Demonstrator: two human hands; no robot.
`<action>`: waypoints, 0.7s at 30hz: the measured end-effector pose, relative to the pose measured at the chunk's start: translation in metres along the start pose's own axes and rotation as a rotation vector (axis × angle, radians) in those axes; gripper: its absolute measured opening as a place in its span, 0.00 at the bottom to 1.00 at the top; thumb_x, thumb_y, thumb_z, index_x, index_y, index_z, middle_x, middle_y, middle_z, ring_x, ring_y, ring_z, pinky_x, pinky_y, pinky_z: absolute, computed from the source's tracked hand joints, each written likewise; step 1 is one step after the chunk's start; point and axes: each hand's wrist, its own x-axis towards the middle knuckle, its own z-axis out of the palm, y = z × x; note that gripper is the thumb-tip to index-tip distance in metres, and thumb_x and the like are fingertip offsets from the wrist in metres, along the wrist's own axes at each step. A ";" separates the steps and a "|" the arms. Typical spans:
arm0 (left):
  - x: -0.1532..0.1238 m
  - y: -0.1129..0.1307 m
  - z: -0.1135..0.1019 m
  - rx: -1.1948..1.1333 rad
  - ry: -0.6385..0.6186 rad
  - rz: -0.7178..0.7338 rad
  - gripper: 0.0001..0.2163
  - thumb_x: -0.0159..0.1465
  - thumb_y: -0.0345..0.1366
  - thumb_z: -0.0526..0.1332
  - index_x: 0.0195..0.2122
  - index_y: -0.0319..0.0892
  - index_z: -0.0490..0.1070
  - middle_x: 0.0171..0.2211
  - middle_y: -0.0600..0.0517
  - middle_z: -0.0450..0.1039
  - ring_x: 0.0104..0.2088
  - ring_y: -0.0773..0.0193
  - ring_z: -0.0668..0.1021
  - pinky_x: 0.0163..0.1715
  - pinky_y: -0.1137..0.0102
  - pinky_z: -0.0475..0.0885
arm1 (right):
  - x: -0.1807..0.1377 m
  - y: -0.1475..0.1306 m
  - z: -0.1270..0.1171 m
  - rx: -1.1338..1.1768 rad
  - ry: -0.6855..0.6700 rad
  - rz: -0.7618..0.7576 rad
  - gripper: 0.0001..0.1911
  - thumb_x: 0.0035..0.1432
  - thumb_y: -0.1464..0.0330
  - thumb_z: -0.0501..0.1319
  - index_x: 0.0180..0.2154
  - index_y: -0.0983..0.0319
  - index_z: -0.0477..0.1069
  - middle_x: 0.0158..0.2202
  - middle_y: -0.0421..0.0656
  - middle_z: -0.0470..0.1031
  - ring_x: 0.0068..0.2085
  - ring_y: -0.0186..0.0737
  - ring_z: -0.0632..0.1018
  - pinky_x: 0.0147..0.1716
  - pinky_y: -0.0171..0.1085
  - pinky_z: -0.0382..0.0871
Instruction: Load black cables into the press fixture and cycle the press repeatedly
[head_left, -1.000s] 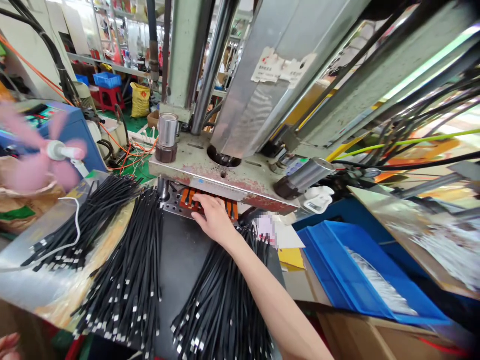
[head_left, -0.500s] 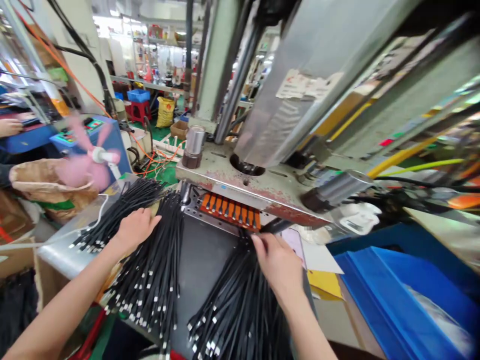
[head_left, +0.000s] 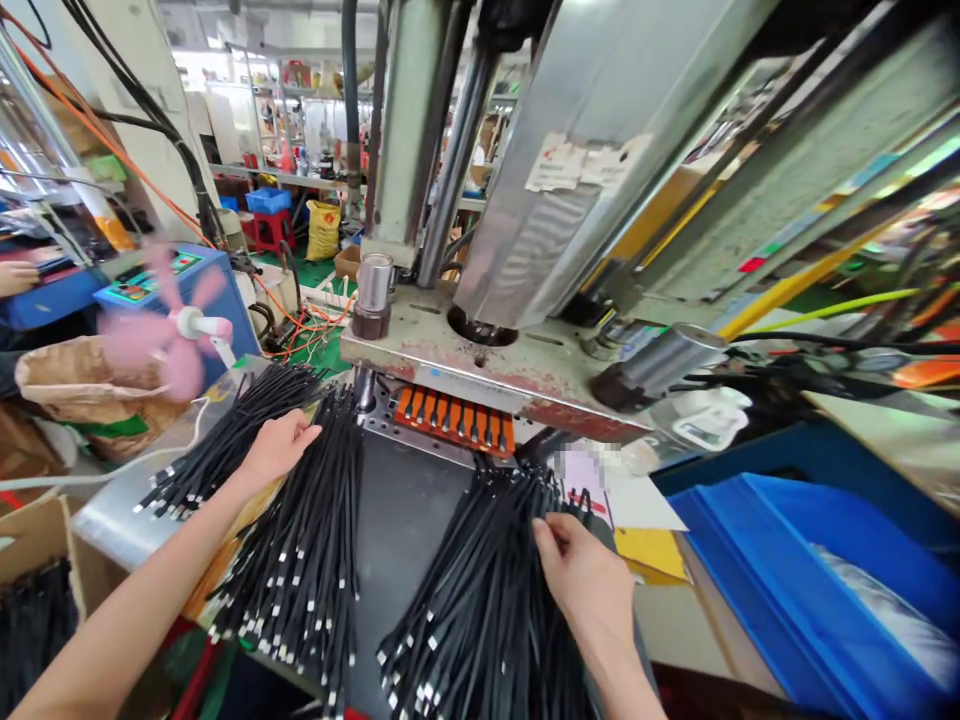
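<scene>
My left hand [head_left: 281, 447] is closed, fingers curled, over the left bunches of black flat cables [head_left: 300, 560] with small metal ends. Whether a cable is between its fingers is hidden. On the right, my right hand [head_left: 589, 575] has thumb and fingertips pinched together at the edge of another bunch of black cables [head_left: 480, 590]. What it pinches, if anything, cannot be made out. Ahead of both hands, an orange mould insert [head_left: 454, 422] holds a row of several black cable ends under the press plate [head_left: 487, 365].
Machine columns rise above the plate. At left are a pink fan [head_left: 184, 330], a paper sack [head_left: 90, 385] and a carton [head_left: 82, 560] of cables. Blue bins [head_left: 795, 570], papers and a clear pouch [head_left: 701, 418] lie right. Another person's hand [head_left: 19, 277] shows far left.
My right hand has drawn back from the mould's front edge, down and right along the cable bunch. My left hand stays over the left cables, its fingers more curled. The view has shifted slightly.
</scene>
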 end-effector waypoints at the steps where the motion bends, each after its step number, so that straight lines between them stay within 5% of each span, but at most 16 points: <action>1: -0.003 0.004 -0.002 -0.057 0.041 0.036 0.14 0.66 0.46 0.53 0.34 0.41 0.68 0.22 0.55 0.68 0.25 0.65 0.71 0.30 0.71 0.63 | -0.002 -0.005 -0.003 -0.003 0.054 -0.002 0.20 0.59 0.53 0.52 0.35 0.60 0.75 0.28 0.48 0.80 0.30 0.50 0.80 0.28 0.41 0.69; 4: -0.014 0.031 -0.013 -0.316 0.061 0.184 0.12 0.65 0.45 0.54 0.38 0.41 0.68 0.24 0.56 0.67 0.26 0.67 0.70 0.30 0.72 0.64 | -0.009 -0.033 -0.014 0.245 0.056 -0.042 0.20 0.61 0.53 0.53 0.41 0.61 0.73 0.27 0.46 0.79 0.28 0.45 0.80 0.27 0.39 0.71; 7: -0.028 0.073 -0.030 -0.557 -0.071 0.340 0.13 0.67 0.43 0.54 0.45 0.40 0.69 0.32 0.52 0.72 0.32 0.67 0.73 0.33 0.73 0.67 | -0.016 -0.073 -0.032 0.553 -0.079 -0.179 0.17 0.64 0.56 0.54 0.45 0.60 0.70 0.25 0.41 0.78 0.24 0.39 0.78 0.25 0.34 0.70; 12: -0.047 0.138 -0.059 -0.650 -0.196 0.556 0.11 0.68 0.40 0.55 0.45 0.41 0.73 0.38 0.50 0.73 0.35 0.67 0.74 0.34 0.74 0.69 | -0.022 -0.130 -0.065 0.762 -0.161 -0.465 0.09 0.66 0.66 0.55 0.45 0.59 0.70 0.26 0.37 0.77 0.24 0.32 0.75 0.26 0.31 0.68; 17: -0.048 0.169 -0.069 -0.652 -0.200 0.691 0.11 0.69 0.38 0.55 0.38 0.41 0.76 0.31 0.52 0.73 0.29 0.69 0.75 0.30 0.75 0.69 | -0.021 -0.146 -0.073 0.989 -0.113 -0.429 0.06 0.65 0.64 0.58 0.42 0.59 0.69 0.27 0.38 0.76 0.24 0.32 0.74 0.24 0.32 0.67; 21: -0.042 0.176 -0.063 -0.739 -0.264 0.628 0.17 0.69 0.40 0.54 0.27 0.38 0.74 0.24 0.53 0.69 0.21 0.73 0.73 0.22 0.78 0.68 | -0.017 -0.145 -0.065 1.143 -0.111 -0.348 0.06 0.63 0.63 0.60 0.38 0.59 0.68 0.25 0.38 0.75 0.24 0.32 0.73 0.23 0.31 0.65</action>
